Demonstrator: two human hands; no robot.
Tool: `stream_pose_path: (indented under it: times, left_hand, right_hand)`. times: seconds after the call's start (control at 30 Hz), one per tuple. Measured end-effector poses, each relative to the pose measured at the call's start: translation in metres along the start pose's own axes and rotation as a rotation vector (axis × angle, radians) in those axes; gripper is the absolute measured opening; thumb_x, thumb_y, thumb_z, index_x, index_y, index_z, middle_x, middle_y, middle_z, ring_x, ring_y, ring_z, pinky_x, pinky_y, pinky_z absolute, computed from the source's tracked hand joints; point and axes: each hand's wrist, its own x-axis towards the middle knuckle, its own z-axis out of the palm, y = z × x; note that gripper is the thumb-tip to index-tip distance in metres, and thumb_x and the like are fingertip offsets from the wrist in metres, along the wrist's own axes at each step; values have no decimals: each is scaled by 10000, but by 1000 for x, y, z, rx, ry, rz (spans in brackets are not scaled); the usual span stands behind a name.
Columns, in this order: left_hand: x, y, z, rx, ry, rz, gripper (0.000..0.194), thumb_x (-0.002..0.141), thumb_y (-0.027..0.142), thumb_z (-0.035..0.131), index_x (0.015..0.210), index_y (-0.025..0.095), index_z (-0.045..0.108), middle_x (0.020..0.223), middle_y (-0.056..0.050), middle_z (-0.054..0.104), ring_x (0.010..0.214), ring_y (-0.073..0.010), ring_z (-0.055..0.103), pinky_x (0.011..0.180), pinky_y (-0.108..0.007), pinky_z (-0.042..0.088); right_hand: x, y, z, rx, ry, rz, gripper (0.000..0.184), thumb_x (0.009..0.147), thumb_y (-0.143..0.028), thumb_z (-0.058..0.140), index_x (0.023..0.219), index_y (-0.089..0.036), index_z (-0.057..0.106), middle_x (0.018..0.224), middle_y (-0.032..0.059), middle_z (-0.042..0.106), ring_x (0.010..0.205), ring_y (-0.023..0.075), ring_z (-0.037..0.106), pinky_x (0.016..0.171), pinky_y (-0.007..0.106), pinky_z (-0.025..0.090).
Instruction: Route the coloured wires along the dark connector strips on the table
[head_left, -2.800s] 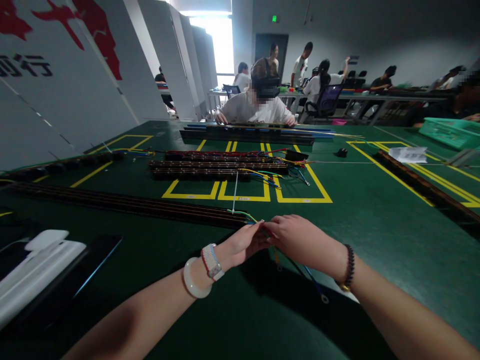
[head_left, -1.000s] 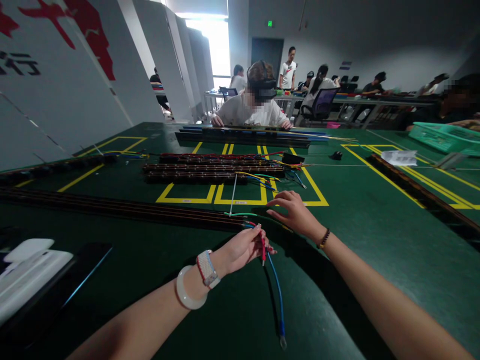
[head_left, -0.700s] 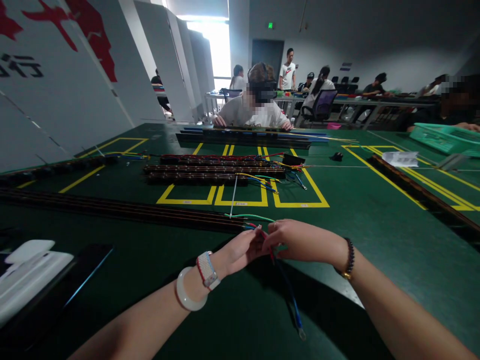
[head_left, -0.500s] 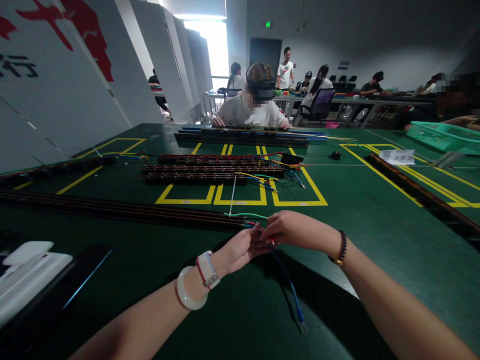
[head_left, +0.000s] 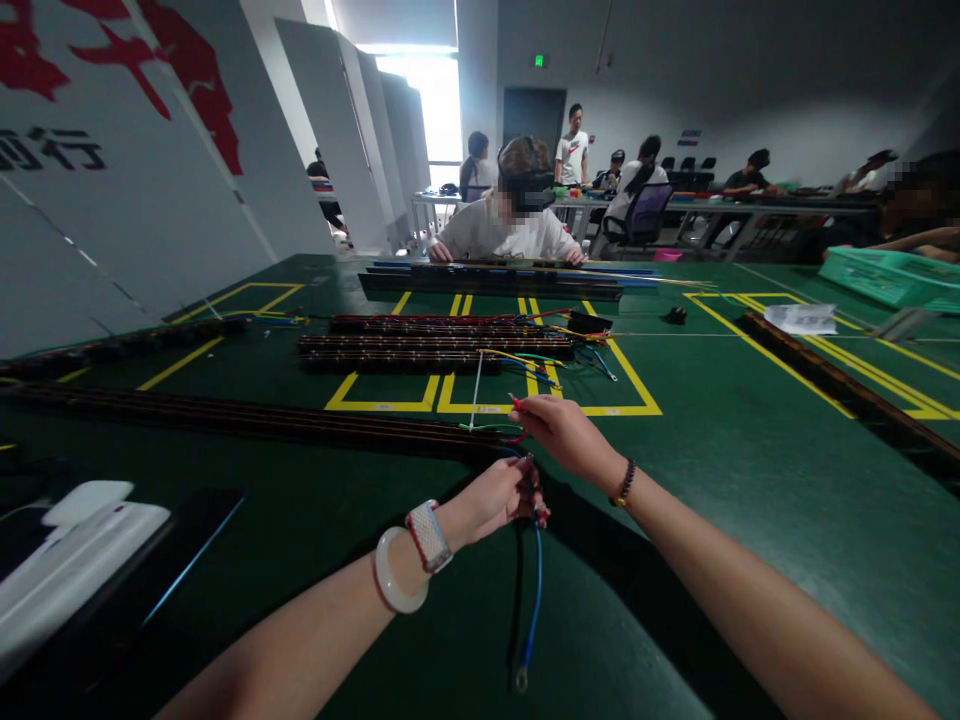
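My left hand point(head_left: 496, 497) is closed on a blue wire point(head_left: 536, 590), whose free length hangs toward me and ends in a metal ring terminal point(head_left: 522, 681). Higher up and to the right, my right hand point(head_left: 564, 432) pinches a red wire point(head_left: 516, 438) close to its tip. Both wires come out of the right end of a long dark strip point(head_left: 300, 420) lying across the table. A green wire point(head_left: 491, 427) rests along the same end, and a thin white cable tie point(head_left: 476, 390) sticks up there.
Beyond my hands, bundled dark strips point(head_left: 420, 350) with coloured wires lie over yellow tape outlines. At the left are a white device point(head_left: 105, 550) and a dark flat object point(head_left: 191, 545). A green basket point(head_left: 892, 280) stands far right. A co-worker point(head_left: 517, 230) sits opposite.
My right hand has come away from the left, moving up with the red wire. My left hand keeps the blue wire, whose hanging end has swung left. The view has shifted slightly.
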Motion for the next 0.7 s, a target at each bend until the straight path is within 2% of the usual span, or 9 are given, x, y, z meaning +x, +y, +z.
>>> stream_pose_path:
  times: [0.2, 0.27, 0.37, 0.43, 0.5, 0.6, 0.7]
  left_hand:
    - [-1, 1, 1, -4, 10, 16, 255, 900, 279, 354, 719, 112, 422, 588, -28, 475, 522, -138, 543, 541, -288, 464]
    - [-1, 2, 0, -8, 4, 10, 244, 897, 279, 363, 730, 112, 426, 605, -33, 484, 531, -138, 547, 556, -294, 469]
    - [-1, 2, 0, -26, -27, 2, 228, 895, 299, 383, 771, 113, 428, 638, -39, 501, 559, -138, 557, 602, -308, 479]
    - [-2, 2, -1, -39, -44, 2, 238, 896, 318, 388, 788, 110, 428, 660, -45, 512, 589, -139, 568, 644, -322, 486]
    - [-2, 3, -1, -41, -47, -7, 257, 895, 342, 396, 802, 105, 432, 689, -55, 527, 627, -148, 586, 695, -344, 492]
    - [-3, 4, -3, -29, -52, -29, 288, 891, 381, 409, 854, 99, 446, 748, -76, 565, 720, -185, 627, 798, -397, 484]
    - [-4, 5, -3, 0, -61, -60, 336, 889, 422, 407, 903, 90, 454, 838, -126, 605, 854, -234, 645, 882, -420, 459]
  right_hand:
    - [23, -12, 19, -245, -25, -99, 257, 932, -276, 472, 788, -128, 625, 738, 60, 566, 731, 144, 471, 642, 253, 325]
    - [23, -11, 15, -189, -45, -103, 276, 931, -303, 476, 805, -128, 648, 740, 59, 563, 726, 139, 473, 633, 247, 329]
    - [13, 2, -1, 68, -114, -108, 394, 946, -412, 420, 857, -134, 684, 733, 55, 552, 702, 123, 490, 648, 234, 360]
    - [3, 18, -12, 218, -100, -35, 492, 970, -460, 317, 947, -146, 695, 739, 51, 556, 707, 120, 506, 682, 237, 382]
    - [-10, 39, -17, 274, -27, 124, 517, 973, -477, 283, 1021, -154, 684, 764, 46, 570, 724, 124, 517, 695, 240, 393]
    - [-27, 71, -13, 245, -13, 296, 458, 913, -507, 422, 996, -141, 685, 820, 47, 598, 758, 139, 533, 691, 241, 401]
    - [-35, 91, -6, 245, -83, 337, 437, 874, -514, 487, 974, -140, 688, 889, 56, 625, 814, 157, 558, 720, 249, 413]
